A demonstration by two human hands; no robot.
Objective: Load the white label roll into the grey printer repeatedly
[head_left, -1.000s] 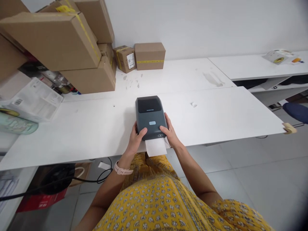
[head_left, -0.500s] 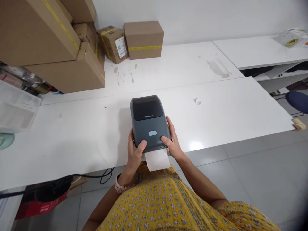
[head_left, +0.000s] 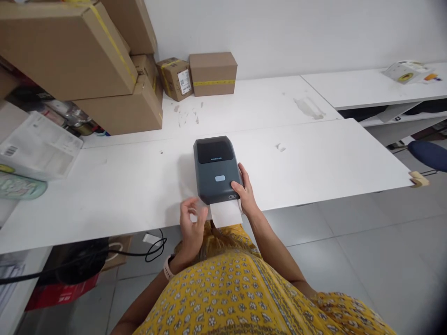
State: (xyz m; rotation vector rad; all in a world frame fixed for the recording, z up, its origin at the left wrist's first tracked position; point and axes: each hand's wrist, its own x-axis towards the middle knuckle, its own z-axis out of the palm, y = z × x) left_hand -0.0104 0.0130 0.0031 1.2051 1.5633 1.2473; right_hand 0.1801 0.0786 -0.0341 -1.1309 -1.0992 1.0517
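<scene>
A dark grey label printer with a glossy black window and a pale button lies on the white table. A strip of white paper sticks out from its near end, over the table's edge. My right hand grips the printer's near right corner, thumb on top and fingers along the side. Just left of the near left corner is my left hand, its fingers curved and apart with nothing between them, slightly blurred.
Cardboard boxes are stacked at the back left, with two smaller ones beside them. A clear plastic bin and a green packet lie far left. Black cables hang below the table's front edge.
My left hand has let go of the printer and moved slightly left and down from its corner. My right hand still holds the printer. The camera view has shifted.
</scene>
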